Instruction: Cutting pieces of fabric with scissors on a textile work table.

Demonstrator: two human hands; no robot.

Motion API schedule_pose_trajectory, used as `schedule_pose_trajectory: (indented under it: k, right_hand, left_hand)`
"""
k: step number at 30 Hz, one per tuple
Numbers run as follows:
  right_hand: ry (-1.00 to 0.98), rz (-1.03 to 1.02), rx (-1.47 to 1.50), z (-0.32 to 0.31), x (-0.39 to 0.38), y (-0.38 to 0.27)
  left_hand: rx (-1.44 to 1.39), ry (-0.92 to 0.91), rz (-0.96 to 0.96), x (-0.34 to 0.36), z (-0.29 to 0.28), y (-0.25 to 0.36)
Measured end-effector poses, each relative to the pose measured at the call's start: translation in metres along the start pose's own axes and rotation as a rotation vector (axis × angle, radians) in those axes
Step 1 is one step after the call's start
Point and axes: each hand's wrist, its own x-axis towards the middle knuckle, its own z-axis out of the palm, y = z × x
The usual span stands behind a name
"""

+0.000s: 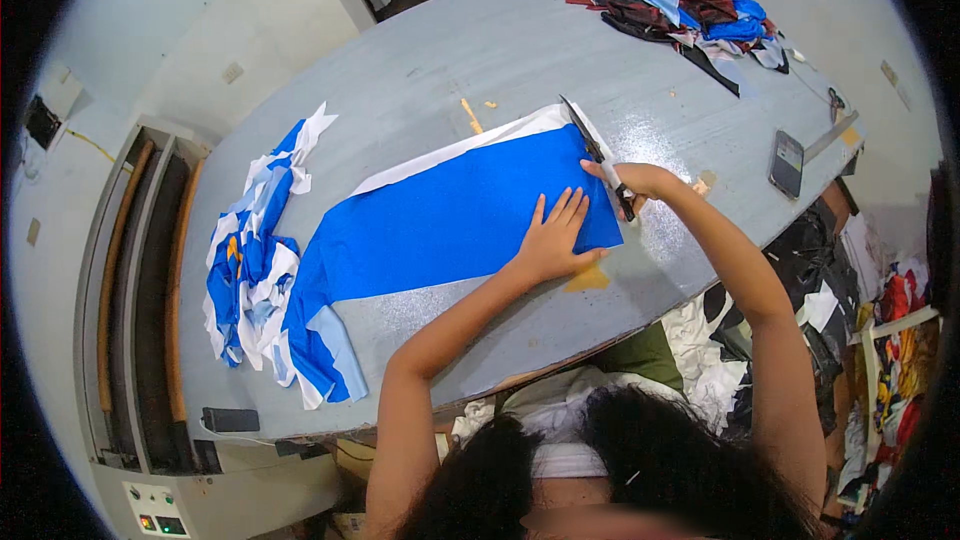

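Note:
A long piece of blue fabric [430,205] lies spread over the middle of the table, a white layer [470,148] showing along its far edge. My left hand [555,237] rests on the blue fabric near its right end, fingers stretched out and nothing in them. Gripped in my right hand [640,183] is a pair of scissors [584,130] with dark blades and a pale handle. The blades point away from me along the right edge of the fabric. How the fingers sit in the handle loops is partly hidden.
Blue and white fabric scraps [262,270] are heaped left on the grey table [400,70]. Dark red, black and blue cloth [690,15] is piled far right. Nearer lie a phone [787,163] and a metal ruler [830,137]. A black box [231,420] sits near left; a roller machine [150,300] stands beside the table.

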Motion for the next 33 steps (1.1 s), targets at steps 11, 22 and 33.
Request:
schedule_pose_trajectory:
  k: [11, 22, 33]
  right_hand:
    - [0.239, -0.303, 0.689, 0.044, -0.049, 0.089]
    - [0.964, -0.514, 0.898, 0.122, -0.134, 0.133]
    - [1.200, -0.077, -0.232, 0.001, -0.121, 0.153]
  left_hand:
    - [-0.709, -0.109, -0.112, -0.032, -0.044, -0.021]
    - [-0.600, 0.392, -0.626, -0.065, -0.055, -0.114]
    - [0.221, 0.341, -0.921, 0.058, -0.010, -0.149]
